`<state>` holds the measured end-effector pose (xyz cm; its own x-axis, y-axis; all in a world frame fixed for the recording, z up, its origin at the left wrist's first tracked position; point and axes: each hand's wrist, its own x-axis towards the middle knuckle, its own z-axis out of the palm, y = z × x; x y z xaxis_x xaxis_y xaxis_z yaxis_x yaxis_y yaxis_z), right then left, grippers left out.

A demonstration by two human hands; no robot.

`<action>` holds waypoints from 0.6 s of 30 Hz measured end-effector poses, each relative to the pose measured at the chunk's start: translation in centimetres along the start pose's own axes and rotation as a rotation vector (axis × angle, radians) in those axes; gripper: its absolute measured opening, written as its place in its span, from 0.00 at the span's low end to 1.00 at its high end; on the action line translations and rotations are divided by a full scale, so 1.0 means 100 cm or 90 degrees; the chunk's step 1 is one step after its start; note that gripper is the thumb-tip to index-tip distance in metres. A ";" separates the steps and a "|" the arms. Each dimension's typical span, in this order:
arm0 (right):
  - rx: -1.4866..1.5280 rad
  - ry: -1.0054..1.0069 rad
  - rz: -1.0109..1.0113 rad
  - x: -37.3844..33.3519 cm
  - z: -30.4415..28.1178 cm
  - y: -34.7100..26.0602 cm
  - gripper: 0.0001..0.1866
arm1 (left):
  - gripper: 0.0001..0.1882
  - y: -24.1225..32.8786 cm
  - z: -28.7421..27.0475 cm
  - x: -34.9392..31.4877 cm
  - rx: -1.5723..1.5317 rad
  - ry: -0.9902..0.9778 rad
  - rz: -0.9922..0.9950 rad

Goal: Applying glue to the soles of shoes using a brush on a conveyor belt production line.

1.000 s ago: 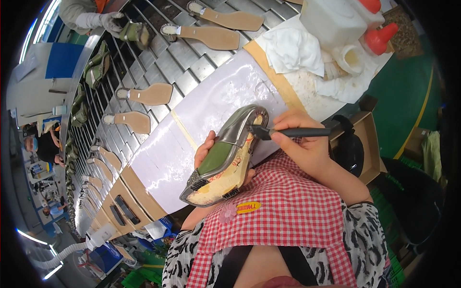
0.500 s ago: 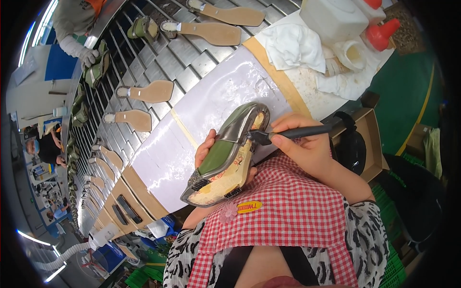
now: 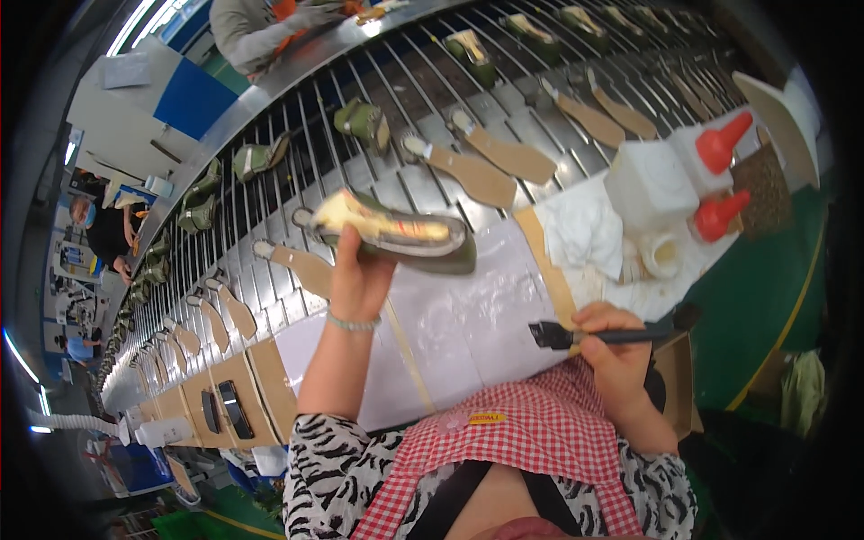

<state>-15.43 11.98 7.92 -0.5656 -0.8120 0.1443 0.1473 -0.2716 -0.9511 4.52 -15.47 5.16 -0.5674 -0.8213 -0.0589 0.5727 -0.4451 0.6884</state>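
My left hand (image 3: 360, 281) is raised over the far side of the bench. It grips a green shoe (image 3: 400, 236) with metallic edging, sole side up, its yellowish underside and the edging around it facing me. The toe points right, and the heel end is over the conveyor's edge. Over at the right, my right hand (image 3: 616, 346) pinches a black brush (image 3: 553, 336) by its handle. The brush head points left, apart from the shoe, above the shiny pale sheet (image 3: 477, 333) on the bench.
Tan soles (image 3: 468, 175) and several green shoes (image 3: 362, 121) lie on the slatted metal conveyor (image 3: 297, 171). White containers (image 3: 648, 184) with red spouts (image 3: 720, 216) stand right, beside a white cloth (image 3: 580, 234). A phone (image 3: 235, 409) lies at the left. A co-worker's sleeve (image 3: 247, 38) shows across the conveyor.
My left hand has carried the shoe from near my apron out toward the conveyor and turned it sole up. The brush has come away from the shoe, rightward and nearer me. The view has shifted right.
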 end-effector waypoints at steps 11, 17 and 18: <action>-0.026 0.121 0.047 0.052 -0.020 0.019 0.12 | 0.35 0.051 0.013 0.311 0.352 -0.169 0.051; -0.036 0.146 0.085 0.079 -0.022 0.035 0.13 | 0.33 0.033 -0.045 0.380 0.572 -0.088 -0.016; -0.037 0.145 0.092 0.081 -0.022 0.037 0.13 | 0.35 0.037 -0.045 0.384 0.531 -0.053 -0.026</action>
<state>-21.26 5.59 5.00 -0.7109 -0.7013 -0.0525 0.1962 -0.1261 -0.9724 -12.42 -50.25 2.20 -0.6387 -0.7668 -0.0641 -0.0563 -0.0365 0.9977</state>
